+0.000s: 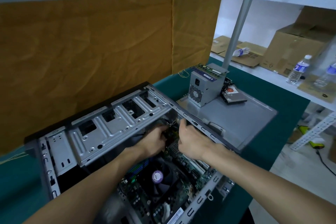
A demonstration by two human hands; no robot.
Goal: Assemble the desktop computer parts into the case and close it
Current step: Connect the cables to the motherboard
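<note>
Hands meet low in the frame's centre inside the open computer case (pixel 101 132), the left hand (pixel 154 139) curled deep among cables, its hold hidden, the right hand (pixel 190 138) gripping the case's upper edge, with the power supply (pixel 203 87) standing upper right.

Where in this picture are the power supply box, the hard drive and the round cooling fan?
power supply box (pixel 203 87): head view, on its grey side wall.
hard drive (pixel 235 96): head view, on its top cover.
cooling fan (pixel 157 176): head view, on its purple hub sticker.
</note>
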